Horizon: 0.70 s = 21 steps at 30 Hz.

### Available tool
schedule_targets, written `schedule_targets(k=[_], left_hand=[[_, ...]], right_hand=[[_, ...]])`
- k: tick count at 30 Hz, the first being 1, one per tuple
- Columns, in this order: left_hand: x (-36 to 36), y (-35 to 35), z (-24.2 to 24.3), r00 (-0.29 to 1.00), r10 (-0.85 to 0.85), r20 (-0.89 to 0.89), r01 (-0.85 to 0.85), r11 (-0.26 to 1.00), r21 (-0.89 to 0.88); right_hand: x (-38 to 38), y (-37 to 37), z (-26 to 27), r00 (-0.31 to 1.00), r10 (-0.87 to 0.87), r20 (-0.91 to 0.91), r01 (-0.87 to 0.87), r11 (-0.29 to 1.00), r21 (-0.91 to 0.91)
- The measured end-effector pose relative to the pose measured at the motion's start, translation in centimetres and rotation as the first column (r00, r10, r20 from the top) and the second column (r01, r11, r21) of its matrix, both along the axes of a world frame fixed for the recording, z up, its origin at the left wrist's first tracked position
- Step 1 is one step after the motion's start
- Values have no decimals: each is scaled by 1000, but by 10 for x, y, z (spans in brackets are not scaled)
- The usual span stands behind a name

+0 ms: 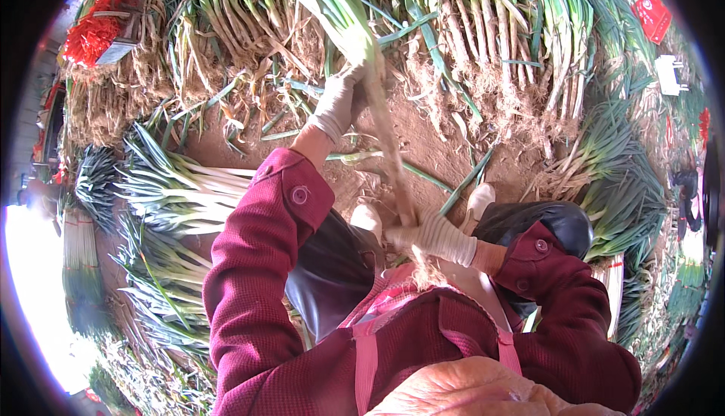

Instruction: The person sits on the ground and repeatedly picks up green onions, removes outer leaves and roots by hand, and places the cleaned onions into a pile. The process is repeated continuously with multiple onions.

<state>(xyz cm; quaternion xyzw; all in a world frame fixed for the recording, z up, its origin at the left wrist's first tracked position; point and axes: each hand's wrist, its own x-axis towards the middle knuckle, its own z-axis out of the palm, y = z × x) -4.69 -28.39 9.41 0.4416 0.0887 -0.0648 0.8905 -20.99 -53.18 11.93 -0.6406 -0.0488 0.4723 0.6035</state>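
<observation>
A long leek-like green onion (386, 138) with brown outer skin slants down between my two gloved hands. My left hand (338, 99) grips it just below where the green leaves (334, 8) fan out, away from me. Close to my lap, my right hand (439, 239) closes around its lower end. Pale tangled roots (426, 271) hang below that hand, over a pink checked apron (385, 297). The stalk looks slightly blurred. Both gloves are whitish knit with bare wrists above them.
Unpeeled onions with roots (487, 48) stand in a row ahead. Peeled white-stemmed onions (209, 189) lie at left, above a second pile (164, 280). Loose leaves litter the soil (436, 155). Red ties (90, 39) sit in a holder at upper left. More onions (617, 206) lie right.
</observation>
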Motion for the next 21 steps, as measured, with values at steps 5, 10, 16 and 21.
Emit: schedule_targets(k=[5, 10, 16, 21], left_hand=[[7, -12, 19, 987, 132, 88, -117, 980, -160], [25, 13, 0, 925, 380, -15, -380, 920, -101], [26, 24, -11, 904, 426, -36, -408, 885, 222], [15, 8, 21, 855, 515, 66, -495, 770, 403]], right_hand=[[-4, -6, 1, 833, -152, 531, 127, 988, 83], [-20, -18, 13, 981, -120, 154, 86, 974, 210], [-20, -29, 7, 991, -91, 99, 70, 977, 201], [-13, -35, -16, 977, 12, 214, -33, 995, 97]])
